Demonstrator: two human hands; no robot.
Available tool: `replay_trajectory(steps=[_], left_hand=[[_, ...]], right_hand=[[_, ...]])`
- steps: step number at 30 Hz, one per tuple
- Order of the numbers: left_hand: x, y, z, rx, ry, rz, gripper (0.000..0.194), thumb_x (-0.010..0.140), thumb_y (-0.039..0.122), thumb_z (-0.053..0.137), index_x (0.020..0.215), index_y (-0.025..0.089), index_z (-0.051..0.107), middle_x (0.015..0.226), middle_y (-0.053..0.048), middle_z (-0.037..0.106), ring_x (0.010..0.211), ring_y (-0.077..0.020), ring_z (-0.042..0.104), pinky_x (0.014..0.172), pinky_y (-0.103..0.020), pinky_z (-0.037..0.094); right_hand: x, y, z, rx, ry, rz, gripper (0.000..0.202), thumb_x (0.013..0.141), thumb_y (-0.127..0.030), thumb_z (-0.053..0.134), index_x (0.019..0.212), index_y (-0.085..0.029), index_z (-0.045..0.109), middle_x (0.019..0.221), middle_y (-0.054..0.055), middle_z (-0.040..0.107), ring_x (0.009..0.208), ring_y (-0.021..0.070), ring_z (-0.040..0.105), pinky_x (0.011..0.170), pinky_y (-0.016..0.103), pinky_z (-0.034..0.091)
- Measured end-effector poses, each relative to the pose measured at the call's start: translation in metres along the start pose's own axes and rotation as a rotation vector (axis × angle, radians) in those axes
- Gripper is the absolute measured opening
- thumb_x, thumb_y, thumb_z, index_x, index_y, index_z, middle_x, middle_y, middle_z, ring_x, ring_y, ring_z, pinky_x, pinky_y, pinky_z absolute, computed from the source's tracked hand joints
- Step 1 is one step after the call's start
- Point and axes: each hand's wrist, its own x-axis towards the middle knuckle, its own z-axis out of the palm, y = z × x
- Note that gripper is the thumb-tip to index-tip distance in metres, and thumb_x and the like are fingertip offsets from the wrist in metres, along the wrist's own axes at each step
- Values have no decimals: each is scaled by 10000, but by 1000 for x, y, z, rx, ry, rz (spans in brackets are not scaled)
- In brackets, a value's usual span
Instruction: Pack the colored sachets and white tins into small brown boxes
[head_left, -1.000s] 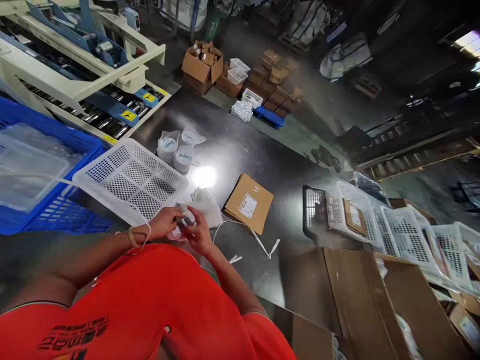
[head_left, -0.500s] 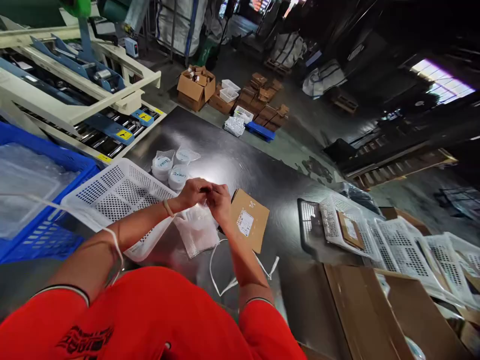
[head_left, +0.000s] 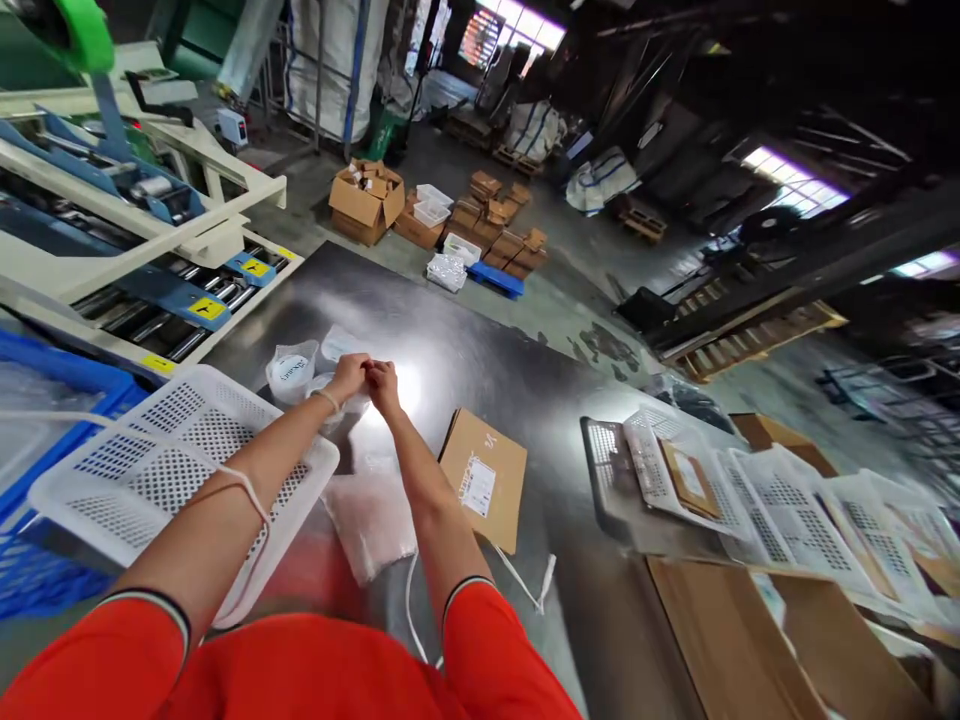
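My left hand [head_left: 348,378] and my right hand [head_left: 384,386] meet above the dark metal table, fingertips pinched together. Whatever they pinch is hidden by the fingers; a pale, see-through patch shows below them. Just left of my hands are lidded white jars [head_left: 291,370] in clear bubble wrap, one partly covered by my left hand. Below my wrists lies a stack of pinkish-white bubble bags [head_left: 367,525]. A flat brown cardboard box [head_left: 487,475] with a white label rests to the right of my right forearm.
A white perforated basket [head_left: 202,420] sits under my left forearm, beside a blue crate [head_left: 112,385]. A roller conveyor [head_left: 172,320] stands at the left. White baskets [head_left: 780,500] and an open carton [head_left: 712,630] are at the right. A white cord [head_left: 525,585] trails near the box.
My hands, still together, have moved forward toward the jars, away from the bubble bags. The camera view has also shifted.
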Motion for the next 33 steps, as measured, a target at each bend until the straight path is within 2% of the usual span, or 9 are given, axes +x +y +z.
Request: replay_trajectory(steps=[2,5,8,12,17,21,25,29,33], left_hand=[[-1,-10,-3,10,-4,-39,322,1123,426,835,1297,159,791,1281,-80,814,1126,-261,809,1009,-468,725],[-6,-21,-12,14,31,-61,90,1113,131,735,1162,141,810,1258,-71,844,1213,-235,798,1150,-451,674],[-16,-29,-28,36,107,-88,357,1027,-69,543,1133,131,819,1294,-78,864,1312,-218,761,1285,-406,577],[-39,-35,-52,76,239,-150,359,1021,-22,585,1283,123,782,1432,-128,835,1421,-274,722,1345,-462,534],[-88,-46,-81,82,291,-236,434,1020,18,615,1447,82,658,1482,-180,816,1397,-260,740,1270,-430,590],[-152,-73,-105,31,269,-283,502,1011,77,619,1504,161,581,1430,-118,847,1246,-210,790,1199,-398,627],[-222,-95,-113,-73,263,-337,479,931,224,724,1385,271,581,1179,-29,885,1059,-245,819,1080,-445,678],[-261,-84,-89,-234,275,-370,512,842,326,794,1303,265,579,1078,-62,859,1019,-311,821,990,-503,686],[-272,-52,-57,-368,170,-347,567,806,361,832,1309,260,591,1081,-70,852,1035,-329,824,1025,-560,681]], right_hand=[[4,9,14,2,-6,39,232,843,-36,702,704,-221,703,1025,73,817,1130,260,666,1098,404,574],[9,22,24,5,-1,88,179,866,-84,698,743,-213,720,1021,69,784,1191,253,657,1135,397,553],[14,30,22,18,-32,96,161,870,-94,703,752,-203,704,1012,60,767,1168,231,638,1146,379,536],[18,31,17,31,-26,106,160,815,-72,759,878,-218,740,1240,102,801,1319,306,625,1222,463,523],[4,37,5,146,127,225,409,930,-105,696,1333,-165,727,1547,153,699,1478,287,566,1280,464,481],[-52,66,-39,265,97,246,539,944,-195,861,1456,-99,722,1577,191,694,1438,277,650,1216,451,542],[-150,83,-75,59,-160,532,852,768,-195,1047,1550,-62,739,1577,235,751,1422,331,708,1140,409,597],[-234,67,-44,-131,-245,762,1046,631,-176,1111,1598,-78,725,1584,257,751,1491,421,684,1188,435,588],[-266,50,4,-116,-88,820,581,753,-174,976,1299,-68,809,1313,214,847,1406,395,702,1157,444,560]])
